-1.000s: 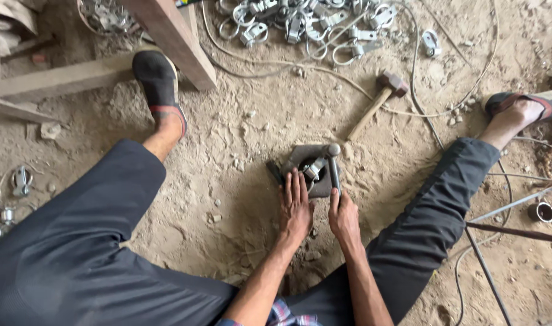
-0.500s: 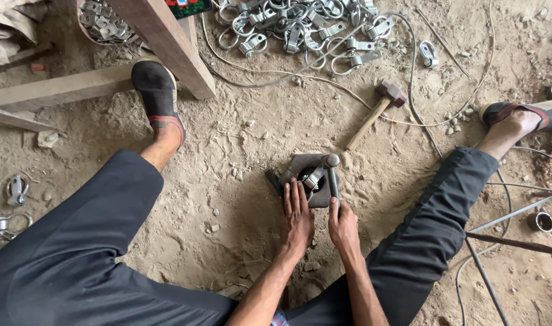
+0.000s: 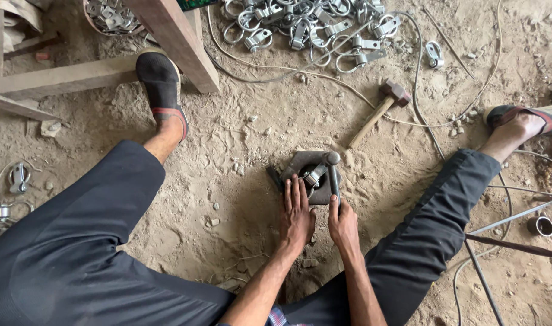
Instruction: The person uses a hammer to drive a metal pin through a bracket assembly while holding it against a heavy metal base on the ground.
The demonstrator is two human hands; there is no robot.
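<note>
I'm looking down at a small metal clamp (image 3: 314, 175) seated in the round hollow of a dark steel block (image 3: 309, 175) sunk in the dirt floor (image 3: 252, 121), dead centre between my legs. My left hand (image 3: 297, 214) lies flat, fingers spread on the block, presumably pinning the piece in place. My right hand (image 3: 343, 224) is closed around the lever (image 3: 334, 181), whose knob sits at the block's one o'clock. A hammer (image 3: 378, 111) lies at one o'clock, a heap of finished clamps (image 3: 306, 24) at twelve.
</note>
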